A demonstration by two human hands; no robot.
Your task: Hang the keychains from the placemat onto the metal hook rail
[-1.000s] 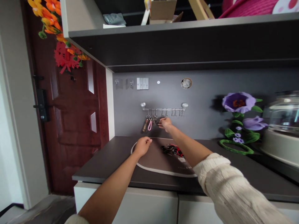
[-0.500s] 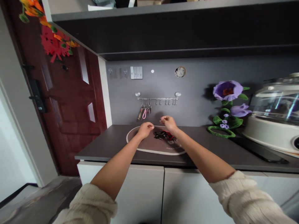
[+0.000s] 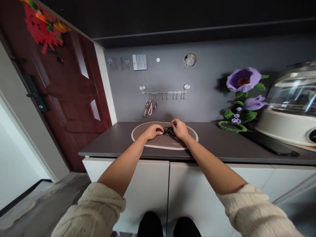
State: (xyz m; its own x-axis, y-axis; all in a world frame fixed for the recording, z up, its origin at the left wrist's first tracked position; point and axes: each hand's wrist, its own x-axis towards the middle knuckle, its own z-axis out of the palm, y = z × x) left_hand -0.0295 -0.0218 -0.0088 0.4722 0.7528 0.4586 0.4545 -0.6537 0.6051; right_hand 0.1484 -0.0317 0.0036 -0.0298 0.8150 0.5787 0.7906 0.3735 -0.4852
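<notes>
A small pile of dark keys [image 3: 168,131] lies on a brown oval mat [image 3: 163,144] with a pale rim. My left hand [image 3: 152,131] is at the pile's left side, its thumb and fingers closed on the edge of the keys. From the right, my right hand [image 3: 180,129] reaches over the pile with its fingertips pinched together; what they hold is too small to make out. The right hand covers part of the pile. Behind the hands, a clear hook rail [image 3: 165,92] on the wall carries several keys [image 3: 155,104] and a pink loop strap [image 3: 150,109] at its left end.
The mat rests on a dark countertop [image 3: 106,141] above white cabinets [image 3: 138,184]. At right stand purple fabric flowers [image 3: 244,80], a black phone-like slab [image 3: 271,143] and a white appliance [image 3: 278,123]. A dark shelf [image 3: 172,19] overhangs the counter. A red-brown door [image 3: 71,98] is at left.
Both hands have come down from above the mat onto the pile of keys. The view has tilted downward, so two dark shapes at the bottom now show.
</notes>
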